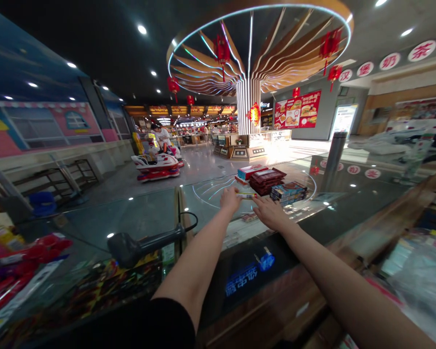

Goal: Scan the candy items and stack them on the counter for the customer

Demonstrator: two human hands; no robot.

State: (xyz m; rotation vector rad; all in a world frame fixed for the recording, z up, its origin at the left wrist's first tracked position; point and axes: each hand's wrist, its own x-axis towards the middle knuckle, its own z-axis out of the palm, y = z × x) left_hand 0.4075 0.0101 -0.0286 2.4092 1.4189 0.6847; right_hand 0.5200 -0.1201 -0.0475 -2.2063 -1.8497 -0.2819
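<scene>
Near frame centre, the left hand (229, 199), fingers nearly closed, pinches one end of a slim packet (246, 196) while the right hand (271, 212), fingers part-curled, meets the other (gripping, I cannot tell), presumably steadying it.

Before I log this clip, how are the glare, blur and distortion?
Head view: the glass counter mirrors ceiling lights; the floor right of the central column washes out to white; wide-angle distortion stretches the right forearm; red packages at lower left look smeared; the packet in the left hand is illegible.
</scene>
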